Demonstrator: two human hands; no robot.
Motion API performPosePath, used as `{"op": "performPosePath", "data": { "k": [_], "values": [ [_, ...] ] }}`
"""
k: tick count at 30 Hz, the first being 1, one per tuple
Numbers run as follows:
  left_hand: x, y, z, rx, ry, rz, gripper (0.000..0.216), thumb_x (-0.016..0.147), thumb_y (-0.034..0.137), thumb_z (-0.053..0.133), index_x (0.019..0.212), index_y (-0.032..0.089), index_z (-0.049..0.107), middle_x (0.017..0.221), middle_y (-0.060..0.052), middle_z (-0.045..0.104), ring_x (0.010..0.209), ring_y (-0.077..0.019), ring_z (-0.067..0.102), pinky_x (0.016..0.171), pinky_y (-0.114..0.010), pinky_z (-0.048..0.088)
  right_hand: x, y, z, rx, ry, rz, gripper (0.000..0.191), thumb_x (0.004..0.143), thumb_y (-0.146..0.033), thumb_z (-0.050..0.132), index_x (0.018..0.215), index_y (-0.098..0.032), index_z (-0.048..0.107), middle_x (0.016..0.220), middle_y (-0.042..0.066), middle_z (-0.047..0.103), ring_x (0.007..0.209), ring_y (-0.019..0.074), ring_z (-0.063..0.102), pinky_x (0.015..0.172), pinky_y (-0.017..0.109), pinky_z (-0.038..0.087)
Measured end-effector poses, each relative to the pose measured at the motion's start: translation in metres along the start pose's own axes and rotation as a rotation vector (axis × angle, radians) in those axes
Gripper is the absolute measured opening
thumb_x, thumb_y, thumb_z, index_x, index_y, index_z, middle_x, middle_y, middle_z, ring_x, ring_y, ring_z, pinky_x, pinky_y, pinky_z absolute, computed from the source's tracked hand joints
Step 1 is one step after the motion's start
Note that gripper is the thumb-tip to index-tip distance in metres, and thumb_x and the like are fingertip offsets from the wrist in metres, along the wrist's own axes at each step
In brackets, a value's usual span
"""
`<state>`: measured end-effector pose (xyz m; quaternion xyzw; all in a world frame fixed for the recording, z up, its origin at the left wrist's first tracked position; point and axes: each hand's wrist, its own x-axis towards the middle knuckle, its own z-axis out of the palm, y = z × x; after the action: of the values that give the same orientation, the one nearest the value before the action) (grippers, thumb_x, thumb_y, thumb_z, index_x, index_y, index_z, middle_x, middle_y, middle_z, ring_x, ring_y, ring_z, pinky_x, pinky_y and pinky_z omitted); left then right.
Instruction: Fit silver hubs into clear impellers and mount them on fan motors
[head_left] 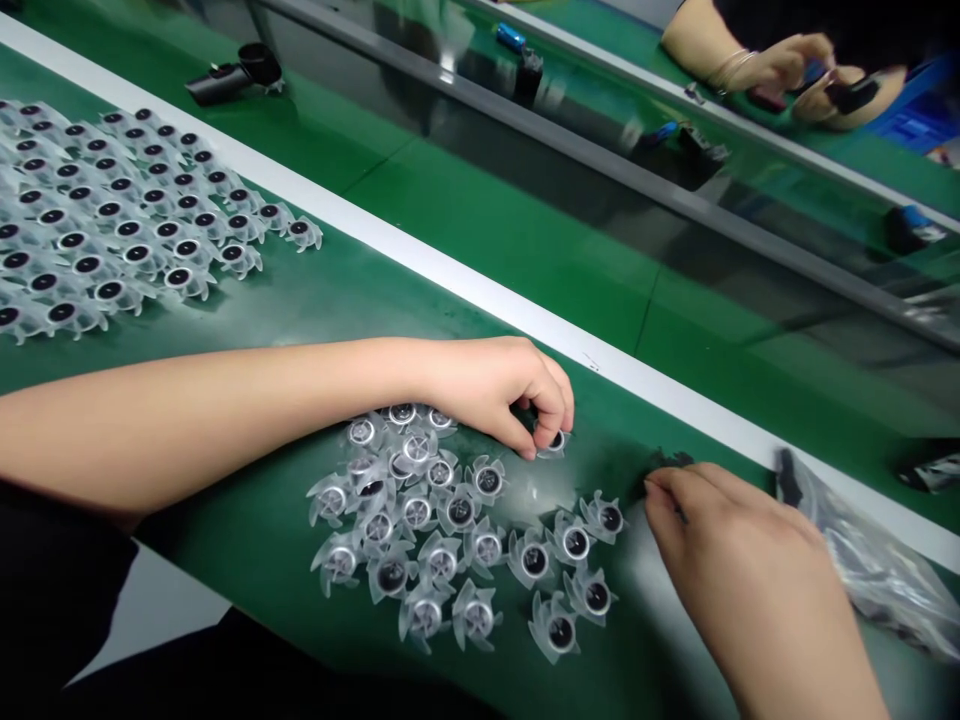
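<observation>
My left hand (517, 390) reaches across the bench with thumb and fingers pinched on a clear plastic fan wheel (555, 445), mostly hidden under the fingertips. Below that wrist lies a loose group of similar fan wheels (442, 560), some showing dark centres and others a silvery spoked hub. To the right, my right hand (742, 550) has its fingers closed together beside small black parts (671, 458). Whatever is between those fingertips is too small or hidden to make out.
Dense rows of fan wheels with black centres (112, 210) fill the left of the green bench. A clear bag with dark contents (870, 560) lies at the right. Beyond the white strip (450, 270) are a black nozzle-like part (236, 75) and a co-worker's hands (795, 75).
</observation>
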<state>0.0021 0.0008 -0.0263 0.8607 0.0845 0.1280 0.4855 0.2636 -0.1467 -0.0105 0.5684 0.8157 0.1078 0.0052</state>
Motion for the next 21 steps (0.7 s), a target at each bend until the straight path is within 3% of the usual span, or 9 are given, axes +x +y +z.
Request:
{"op": "performPosePath", "data": {
  "k": [2,5,9,13,17,21],
  "values": [
    [0.0,0.001,0.0,-0.002,0.0,-0.002,0.008,0.079,0.011,0.077,0.078,0.018,0.074,0.111,-0.004,0.073,0.092,-0.012,0.068,0.082,-0.025,0.05,0.001,-0.001,0.002,-0.052,-0.008,0.025,0.025,0.097,-0.022,0.043,0.078,-0.019,0.059,0.073,0.006,0.061,0.06,0.0239,0.057,0.056,0.036,0.034],
    [0.001,0.001,0.0,-0.013,-0.001,-0.01,0.009,0.08,0.011,0.076,0.079,0.019,0.072,0.109,-0.004,0.073,0.095,-0.0136,0.068,0.083,-0.026,0.05,0.002,0.004,0.005,0.048,-0.01,0.1,0.022,0.096,-0.026,0.044,0.079,-0.02,0.056,0.073,0.005,0.059,0.063,0.0234,0.059,0.058,0.035,0.037],
    [0.001,0.002,0.001,-0.063,0.009,-0.073,0.027,0.075,0.012,0.079,0.094,0.021,0.061,0.102,0.0,0.074,0.095,-0.015,0.067,0.08,-0.027,0.05,0.012,-0.006,-0.003,0.411,0.021,0.16,0.013,0.098,-0.029,0.051,0.088,-0.023,0.057,0.083,0.001,0.062,0.071,0.0161,0.06,0.063,0.027,0.043],
    [0.001,0.003,0.003,-0.135,0.012,-0.132,0.043,0.073,0.011,0.079,0.099,0.023,0.047,0.107,0.0,0.075,0.099,-0.0148,0.068,0.08,-0.027,0.049,0.027,-0.037,-0.012,0.703,0.041,0.102,0.01,0.099,-0.023,0.053,0.089,-0.024,0.057,0.087,-0.001,0.061,0.077,0.0123,0.06,0.069,0.023,0.044],
    [0.001,0.001,0.004,-0.121,-0.001,-0.128,0.048,0.074,0.011,0.078,0.105,0.024,0.044,0.11,0.001,0.077,0.097,-0.0144,0.068,0.081,-0.028,0.049,0.037,-0.054,-0.003,0.671,0.047,0.046,0.01,0.098,-0.019,0.054,0.09,-0.023,0.056,0.09,-0.001,0.062,0.081,0.0117,0.061,0.072,0.023,0.044],
    [0.001,-0.002,0.004,-0.108,0.003,-0.08,0.047,0.074,0.012,0.076,0.106,0.025,0.043,0.109,0.002,0.078,0.093,-0.0141,0.066,0.08,-0.028,0.048,0.04,-0.057,0.006,0.55,0.089,0.031,0.008,0.098,-0.02,0.055,0.089,-0.02,0.055,0.09,0.002,0.063,0.082,0.0168,0.06,0.072,0.03,0.042]
  ]
}}
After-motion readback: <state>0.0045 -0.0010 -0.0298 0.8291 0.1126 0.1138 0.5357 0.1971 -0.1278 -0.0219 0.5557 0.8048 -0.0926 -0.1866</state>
